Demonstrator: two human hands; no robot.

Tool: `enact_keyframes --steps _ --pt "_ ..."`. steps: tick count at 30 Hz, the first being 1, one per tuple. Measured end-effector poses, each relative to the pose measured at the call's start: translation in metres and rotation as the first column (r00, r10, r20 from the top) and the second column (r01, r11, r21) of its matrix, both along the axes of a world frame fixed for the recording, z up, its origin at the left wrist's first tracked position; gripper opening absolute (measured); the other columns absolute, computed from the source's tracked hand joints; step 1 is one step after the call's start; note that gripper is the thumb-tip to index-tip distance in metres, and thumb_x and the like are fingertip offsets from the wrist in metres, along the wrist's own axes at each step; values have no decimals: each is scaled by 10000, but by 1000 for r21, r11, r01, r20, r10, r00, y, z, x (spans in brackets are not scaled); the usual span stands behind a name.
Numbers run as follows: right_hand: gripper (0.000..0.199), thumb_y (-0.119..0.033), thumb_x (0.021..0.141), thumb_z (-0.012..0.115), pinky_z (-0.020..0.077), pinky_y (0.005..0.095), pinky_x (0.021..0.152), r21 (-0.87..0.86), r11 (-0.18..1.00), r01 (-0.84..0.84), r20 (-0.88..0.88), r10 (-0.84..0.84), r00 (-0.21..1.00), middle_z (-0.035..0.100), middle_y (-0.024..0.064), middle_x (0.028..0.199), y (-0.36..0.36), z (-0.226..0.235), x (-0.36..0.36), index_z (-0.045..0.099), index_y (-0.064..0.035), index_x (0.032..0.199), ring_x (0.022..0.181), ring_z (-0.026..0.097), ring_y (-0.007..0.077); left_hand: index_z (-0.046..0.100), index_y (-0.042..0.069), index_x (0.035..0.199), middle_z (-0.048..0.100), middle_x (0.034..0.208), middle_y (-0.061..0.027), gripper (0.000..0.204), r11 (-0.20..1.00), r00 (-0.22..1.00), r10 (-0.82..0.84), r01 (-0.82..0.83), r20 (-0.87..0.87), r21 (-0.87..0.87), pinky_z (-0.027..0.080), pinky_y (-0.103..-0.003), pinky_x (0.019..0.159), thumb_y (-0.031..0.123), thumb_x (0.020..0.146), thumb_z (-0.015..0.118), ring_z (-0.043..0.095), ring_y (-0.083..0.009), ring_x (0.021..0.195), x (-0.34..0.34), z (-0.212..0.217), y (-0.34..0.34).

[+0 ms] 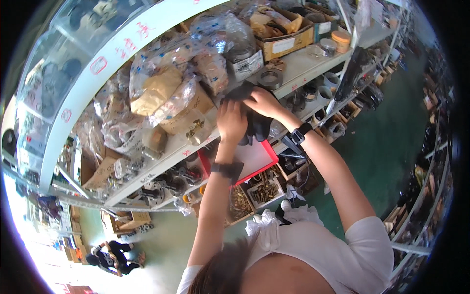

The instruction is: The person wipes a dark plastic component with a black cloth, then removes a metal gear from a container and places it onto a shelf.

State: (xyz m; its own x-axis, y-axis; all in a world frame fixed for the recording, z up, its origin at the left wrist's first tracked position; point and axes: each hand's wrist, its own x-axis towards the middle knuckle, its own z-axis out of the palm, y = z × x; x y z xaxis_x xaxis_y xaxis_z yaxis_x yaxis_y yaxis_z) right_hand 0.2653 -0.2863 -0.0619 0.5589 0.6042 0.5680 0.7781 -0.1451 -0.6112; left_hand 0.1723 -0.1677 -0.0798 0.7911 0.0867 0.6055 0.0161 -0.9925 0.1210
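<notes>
Storage shelving seen from above, with a pale shelf [304, 66] running diagonally across the view. On it, clear plastic bags [188, 54] are heaped to the left of an open cardboard carton [286, 45] bearing a white label. Lower down, beneath the hands, is a red-edged tray [257, 172] with a pale interior; a small bin of brass fittings [264, 192] lies just beyond its near edge. The black cloth [258, 125] is at the shelf's front edge, hanging partly over the tray. The right hand [264, 103] grasps its upper part, fingers bent over the fabric; the left hand [232, 120] lies against it, back outward, and whether its fingers are clenched cannot be told. A roll of grey tape [270, 77] rests on the shelf near the right hand.
</notes>
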Motion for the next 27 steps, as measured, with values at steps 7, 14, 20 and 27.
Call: enact_keyframes --steps 7,14,20,27 --pt "265 -173 783 535 441 357 775 65 996 59 -120 -51 991 580 187 988 -1 -10 4 581 -18 993 900 559 322 543 0 955 536 959 -163 381 997 997 -57 60 60 -54 390 -412 844 272 690 570 480 -341 949 2 7 -3" --pt "472 -15 803 526 436 238 604 2 999 46 17 -46 999 489 53 786 -16 54 -59 474 -187 1240 637 479 106 544 20 953 535 958 -160 361 988 999 -33 32 5 151 417 -404 780 321 753 544 475 -326 955 10 -4 8" --pt "540 -141 845 504 431 241 519 -307 947 96 139 -55 989 557 27 783 6 93 -72 312 -264 1334 596 508 101 535 72 998 532 991 -114 313 992 993 -116 118 33 -53 425 -417 748 304 787 543 462 -329 992 15 4 0" --pt "395 -184 764 546 445 382 790 -295 744 599 446 -447 776 568 142 998 -76 28 -19 503 -104 1149 929 540 305 561 70 996 513 1034 -109 374 988 1000 -19 18 2 153 371 -397 868 375 778 556 449 -317 1037 14 -7 -3"
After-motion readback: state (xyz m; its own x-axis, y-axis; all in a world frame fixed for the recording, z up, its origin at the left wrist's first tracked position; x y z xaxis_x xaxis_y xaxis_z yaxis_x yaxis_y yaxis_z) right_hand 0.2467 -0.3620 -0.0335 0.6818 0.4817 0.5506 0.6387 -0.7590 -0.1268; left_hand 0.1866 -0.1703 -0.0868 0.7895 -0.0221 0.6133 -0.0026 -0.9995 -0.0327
